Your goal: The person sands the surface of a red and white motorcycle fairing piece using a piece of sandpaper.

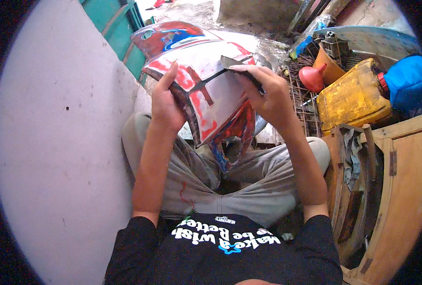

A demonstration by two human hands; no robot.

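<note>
A motorcycle fairing panel (pixel 220 95), patched in white, red and blue with bare reddish strips, is held tilted above my crossed legs. My left hand (pixel 167 102) grips its left edge, thumb up along the face and the other fingers hidden behind. Over the panel's upper right part, my right hand (pixel 263 88) is closed with its fingers bent. Between those fingers and the panel's dark seam sticks out a thin grey flat piece (pixel 230 61); whether it is sandpaper or a blade I cannot tell. The panel's lower end narrows into a scuffed red and blue bracket.
A pale wall (pixel 68 118) stands close on my left, with a green door (pixel 113 23) beyond. To the right are a yellow jerrycan (pixel 353 97), a red funnel (pixel 313 77), a blue bag (pixel 408 83), a metal rack (pixel 308 111) and a wooden frame (pixel 401 180).
</note>
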